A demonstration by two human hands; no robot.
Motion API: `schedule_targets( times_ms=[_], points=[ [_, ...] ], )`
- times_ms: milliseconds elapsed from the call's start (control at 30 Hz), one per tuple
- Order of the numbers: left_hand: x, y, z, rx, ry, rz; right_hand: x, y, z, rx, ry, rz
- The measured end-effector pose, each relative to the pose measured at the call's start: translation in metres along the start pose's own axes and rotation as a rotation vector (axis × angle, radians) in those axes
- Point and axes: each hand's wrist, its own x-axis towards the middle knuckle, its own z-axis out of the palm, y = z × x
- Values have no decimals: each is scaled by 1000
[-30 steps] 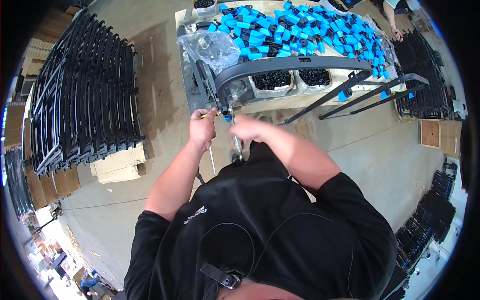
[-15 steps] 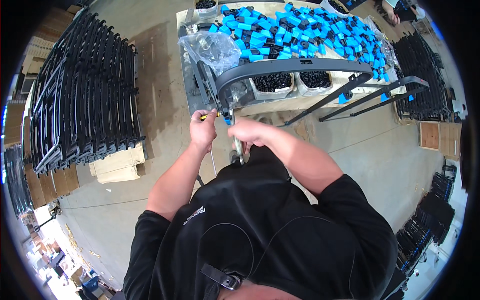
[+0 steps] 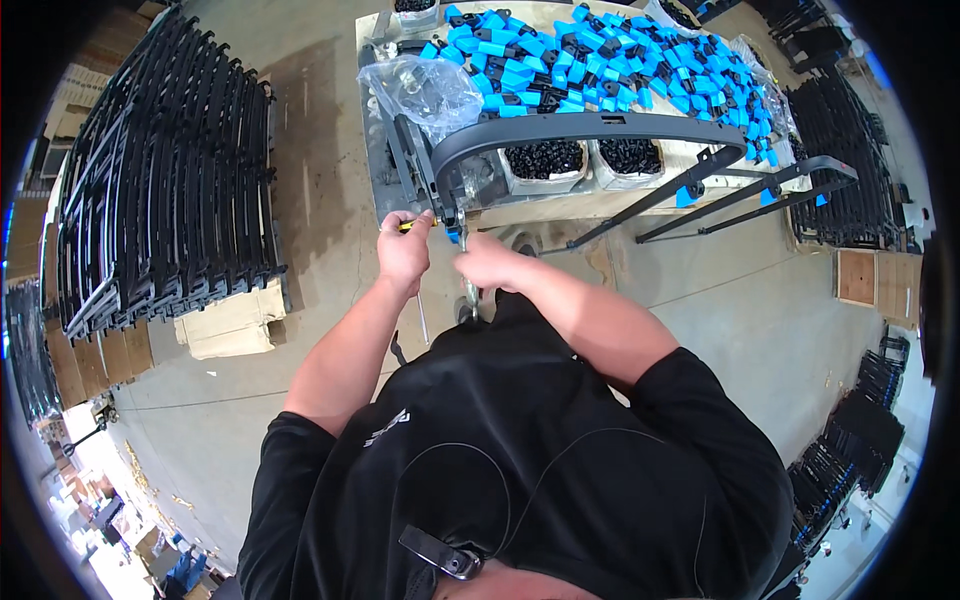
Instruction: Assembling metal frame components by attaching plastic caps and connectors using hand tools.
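My left hand [image 3: 403, 258] is closed around a yellow-and-black-handled tool [image 3: 408, 226] beside the lower end of a dark grey curved frame [image 3: 600, 125]. Below that hand a thin metal rod [image 3: 423, 318] sticks out; whether it belongs to the same tool I cannot tell. My right hand [image 3: 483, 262] is wrapped round a silver metal tool that looks like pliers [image 3: 472, 292], its upper end at the frame's black end piece [image 3: 452, 222]. A small blue part [image 3: 453, 237] shows between my hands. The fingertips of the right hand are mostly hidden.
Blue-and-black plastic parts [image 3: 600, 60] lie heaped on the worktable [image 3: 480, 222]. Two boxes of small black pieces [image 3: 545, 160] stand at its near edge, a clear plastic bag [image 3: 425, 95] at its left. Black frames [image 3: 170, 190] are stacked at left, more frames [image 3: 840, 150] at right.
The right hand and its silver tool have shifted slightly, the tool's lower end swinging a little left. Both hands keep their grip at the frame's end. A person at the upper right is gone from view.
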Motion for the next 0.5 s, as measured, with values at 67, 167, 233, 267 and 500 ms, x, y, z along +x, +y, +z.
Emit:
schedule_targets(
  times_ms=[67,167,233,267,500],
  points=[
    [-8,0,-3,-13,-11,-141,1,1,7,-412,316,-164],
    [3,-33,-11,39,66,71,-11,-30,-4,-198,-104,77],
    [2,-39,-14,57,103,155,-32,-41,-7,41,-129,91],
    [4,-38,-14,57,108,153,-37,-40,-7,285,-150,107],
    [2,-23,-9,3,27,37,-7,-10,7,-347,205,-7]
  ],
)
